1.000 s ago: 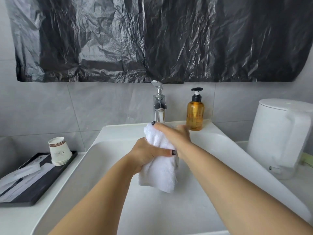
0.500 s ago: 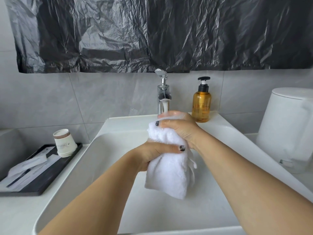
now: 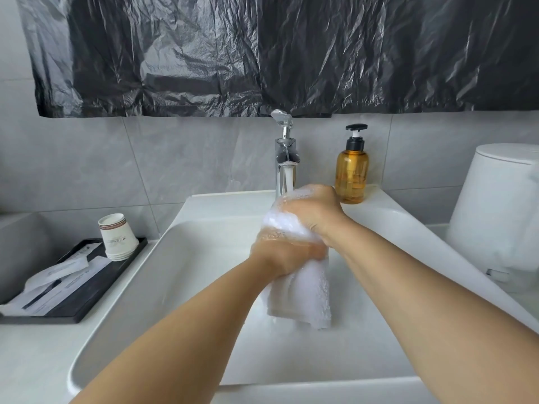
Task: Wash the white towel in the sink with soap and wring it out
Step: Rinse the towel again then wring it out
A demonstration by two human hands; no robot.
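Hanging over the white sink [image 3: 204,275], the white towel [image 3: 300,295] is bunched in both fists under the running faucet [image 3: 285,158]. Right hand [image 3: 313,209] grips the sudsy top, left hand [image 3: 287,255] is clamped just below it. Amber soap bottle [image 3: 351,177] sits far right, paper cups [image 3: 118,236] left; their print's too small to read.

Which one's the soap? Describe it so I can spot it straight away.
Start at the chrome tap behind the white sink. Just right of it, on the sink's back ledge, stands the soap bottle. It is the only amber, see-through thing there, topped by a black pump.
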